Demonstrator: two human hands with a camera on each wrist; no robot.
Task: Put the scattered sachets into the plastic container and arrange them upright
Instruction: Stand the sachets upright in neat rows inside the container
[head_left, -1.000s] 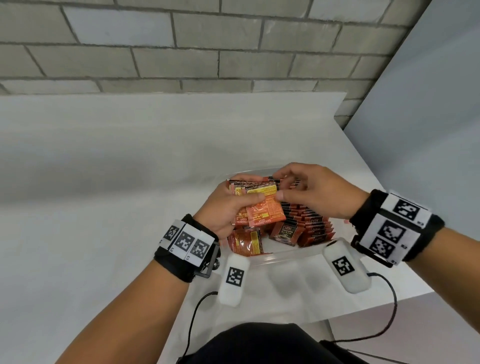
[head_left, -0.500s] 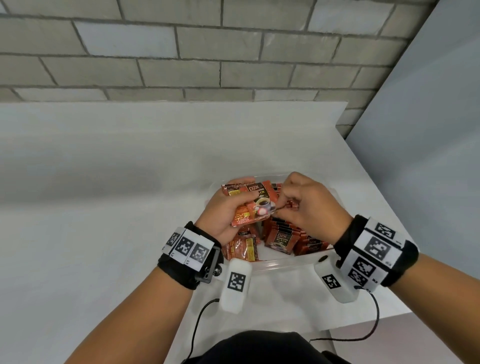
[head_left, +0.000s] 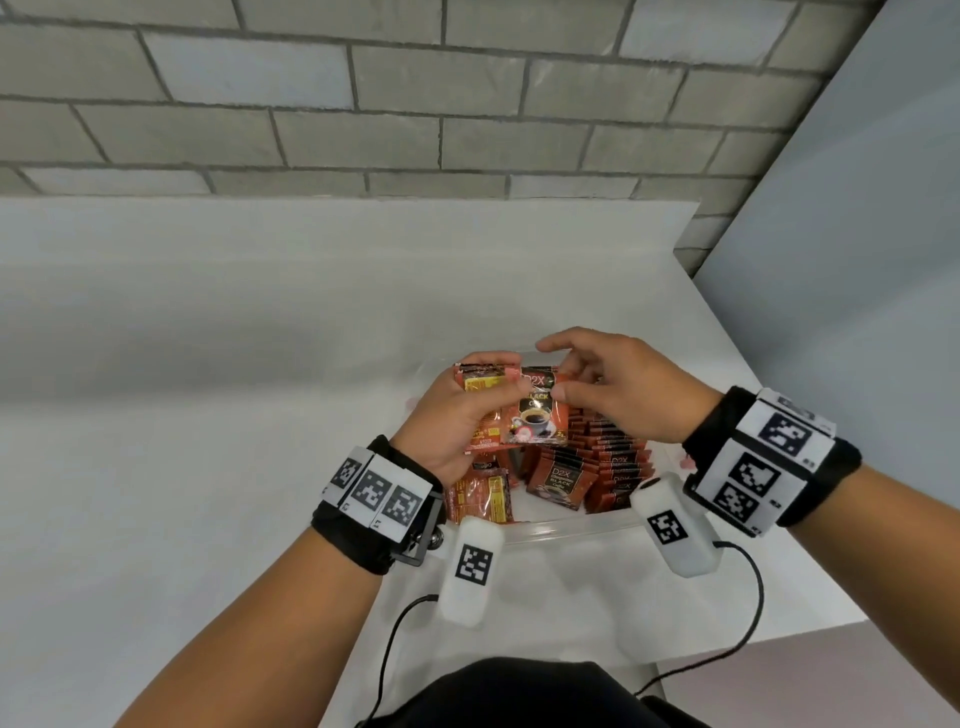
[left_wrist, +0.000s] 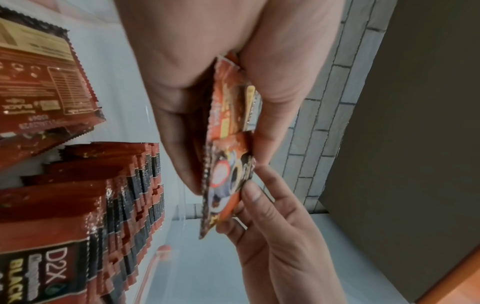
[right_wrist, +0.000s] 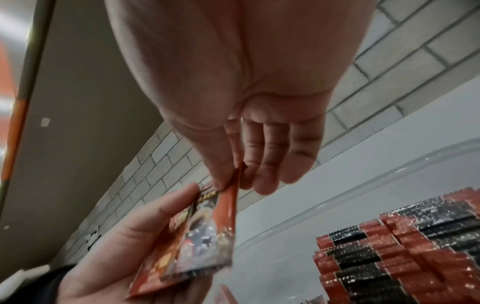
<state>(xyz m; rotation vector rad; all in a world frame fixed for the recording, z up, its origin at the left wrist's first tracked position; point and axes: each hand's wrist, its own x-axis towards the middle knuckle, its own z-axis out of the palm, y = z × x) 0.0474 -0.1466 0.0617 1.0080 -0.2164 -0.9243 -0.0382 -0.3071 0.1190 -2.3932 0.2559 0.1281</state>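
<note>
Gripping a small bundle of sachets (head_left: 511, 415) above the plastic container (head_left: 550, 530), the left hand (head_left: 452, 423) is curled; its front sachet is pinched by the right hand (head_left: 618, 395). Slippage could topple the upright rows (head_left: 608, 457) below.

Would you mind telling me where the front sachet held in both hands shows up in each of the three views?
Head: the front sachet is at centre, between the left hand and the right hand.
Left wrist: edge-on at centre, under the left thumb, right fingertips at its lower edge.
Right wrist: lower centre, its top corner pinched.
Shared landmark: the row of upright sachets in the container.
</note>
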